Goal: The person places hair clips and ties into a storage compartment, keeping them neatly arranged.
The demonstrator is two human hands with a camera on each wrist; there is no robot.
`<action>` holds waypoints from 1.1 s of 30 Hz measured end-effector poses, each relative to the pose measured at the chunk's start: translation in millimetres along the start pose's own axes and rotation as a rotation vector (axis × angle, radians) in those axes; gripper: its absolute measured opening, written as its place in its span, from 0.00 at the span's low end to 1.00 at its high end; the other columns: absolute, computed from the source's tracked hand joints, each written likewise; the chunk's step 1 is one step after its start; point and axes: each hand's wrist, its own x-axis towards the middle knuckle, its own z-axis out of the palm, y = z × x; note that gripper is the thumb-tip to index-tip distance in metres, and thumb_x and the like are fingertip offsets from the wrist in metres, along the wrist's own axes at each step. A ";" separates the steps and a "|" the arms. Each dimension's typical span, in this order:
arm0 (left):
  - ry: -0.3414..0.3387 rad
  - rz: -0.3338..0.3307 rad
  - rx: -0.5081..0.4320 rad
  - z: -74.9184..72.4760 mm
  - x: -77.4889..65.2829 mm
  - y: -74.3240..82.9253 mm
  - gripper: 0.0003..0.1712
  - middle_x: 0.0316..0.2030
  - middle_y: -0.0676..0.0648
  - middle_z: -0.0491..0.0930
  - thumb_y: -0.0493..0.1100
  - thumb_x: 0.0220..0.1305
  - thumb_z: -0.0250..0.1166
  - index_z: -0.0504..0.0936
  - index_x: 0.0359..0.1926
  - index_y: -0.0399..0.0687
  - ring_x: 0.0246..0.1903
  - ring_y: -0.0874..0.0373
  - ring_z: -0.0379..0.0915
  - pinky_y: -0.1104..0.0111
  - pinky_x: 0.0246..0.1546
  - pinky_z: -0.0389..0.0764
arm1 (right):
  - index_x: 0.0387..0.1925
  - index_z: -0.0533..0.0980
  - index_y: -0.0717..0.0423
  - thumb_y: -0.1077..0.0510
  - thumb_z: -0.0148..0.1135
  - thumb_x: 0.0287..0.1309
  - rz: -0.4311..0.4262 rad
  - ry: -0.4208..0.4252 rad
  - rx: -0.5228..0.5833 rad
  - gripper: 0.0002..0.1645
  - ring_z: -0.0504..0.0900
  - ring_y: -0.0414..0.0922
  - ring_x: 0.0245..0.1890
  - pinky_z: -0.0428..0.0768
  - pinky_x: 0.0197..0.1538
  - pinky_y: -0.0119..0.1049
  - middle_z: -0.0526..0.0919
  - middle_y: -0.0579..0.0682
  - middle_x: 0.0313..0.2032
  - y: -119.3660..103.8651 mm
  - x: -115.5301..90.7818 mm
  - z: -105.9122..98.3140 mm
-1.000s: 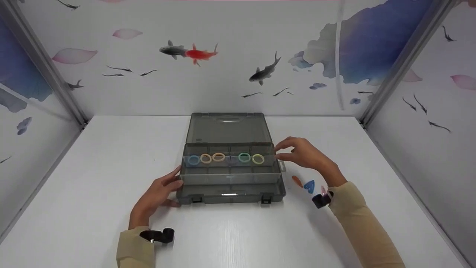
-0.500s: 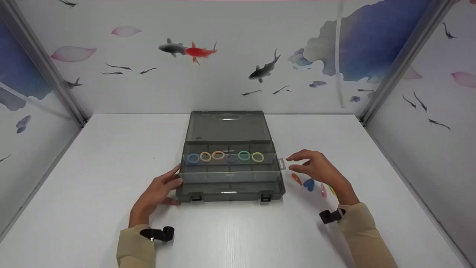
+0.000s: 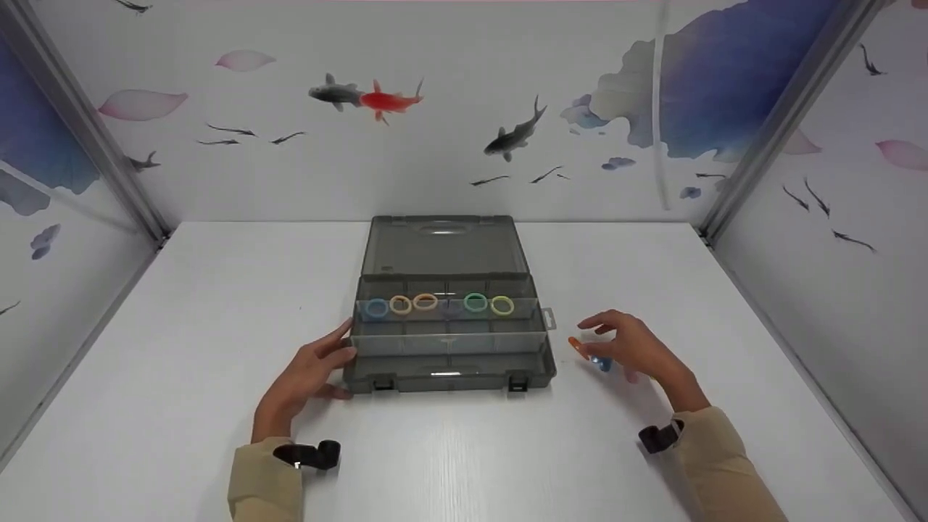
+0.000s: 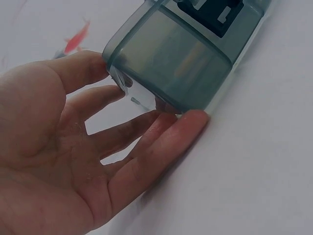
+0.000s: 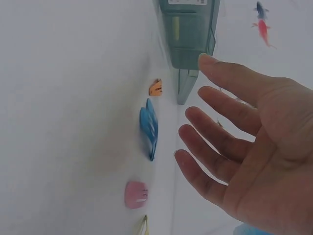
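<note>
A grey see-through divided box (image 3: 449,380) stands with its lid (image 3: 446,246) tipped back. Several coloured rings that look like hair ties, such as a green ring (image 3: 475,293) and a blue ring (image 3: 376,317), lie in a row in its upper section. My left hand (image 3: 308,373) rests its fingertips against the box's left side. To the right of the box, my right hand (image 3: 638,351) hovers with loosely spread fingers, holding nothing. Below it lie hair clips: an orange clip (image 5: 155,88), a blue heart-shaped clip (image 5: 148,128), a pink clip (image 5: 136,195) and a yellow clip (image 5: 143,226).
The white tabletop (image 3: 449,464) carries the box and clips. A hanging tab (image 3: 550,319) sticks out from the box's right side. Printed panels with fish (image 3: 391,101) wall the table at the back and sides.
My right hand has moved from the box's right edge, right and toward me, to above the clips, its fingers now empty. My left hand has stayed on the box.
</note>
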 end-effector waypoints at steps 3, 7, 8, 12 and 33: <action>0.000 0.001 -0.003 -0.5 0.8 -0.8 0.36 0.78 0.36 0.53 0.48 0.76 0.54 0.51 0.79 0.65 0.73 0.34 0.58 0.56 0.44 0.88 | 0.60 0.78 0.55 0.53 0.69 0.61 0.048 -0.004 0.004 0.26 0.76 0.61 0.60 0.82 0.51 0.48 0.75 0.63 0.62 4.5 1.1 2.3; 0.005 -0.003 -0.007 -0.9 1.0 -1.2 0.36 0.78 0.37 0.52 0.48 0.76 0.55 0.51 0.79 0.66 0.73 0.35 0.58 0.56 0.45 0.88 | 0.56 0.79 0.56 0.52 0.72 0.59 0.095 -0.017 0.016 0.25 0.76 0.60 0.58 0.82 0.43 0.41 0.74 0.65 0.60 7.4 4.4 6.2; 0.007 -0.004 -0.010 -0.8 0.9 -1.3 0.36 0.78 0.37 0.52 0.48 0.76 0.55 0.51 0.79 0.65 0.73 0.35 0.58 0.56 0.44 0.88 | 0.55 0.79 0.56 0.51 0.72 0.59 0.105 -0.018 0.017 0.24 0.76 0.59 0.57 0.82 0.42 0.39 0.74 0.65 0.60 8.0 5.4 7.3; 0.007 -0.011 -0.014 0.0 0.2 -2.7 0.36 0.78 0.37 0.53 0.48 0.76 0.54 0.51 0.79 0.65 0.72 0.35 0.59 0.56 0.43 0.88 | 0.48 0.81 0.56 0.52 0.72 0.58 0.137 -0.017 0.009 0.19 0.76 0.56 0.53 0.80 0.41 0.38 0.75 0.64 0.57 9.4 8.0 10.6; -0.003 0.005 -0.018 -0.8 -0.8 0.1 0.36 0.78 0.36 0.53 0.48 0.76 0.55 0.51 0.79 0.66 0.72 0.35 0.59 0.56 0.44 0.88 | 0.34 0.85 0.61 0.59 0.73 0.56 0.088 -0.005 -0.039 0.07 0.74 0.58 0.51 0.79 0.51 0.50 0.72 0.65 0.55 6.1 22.0 10.5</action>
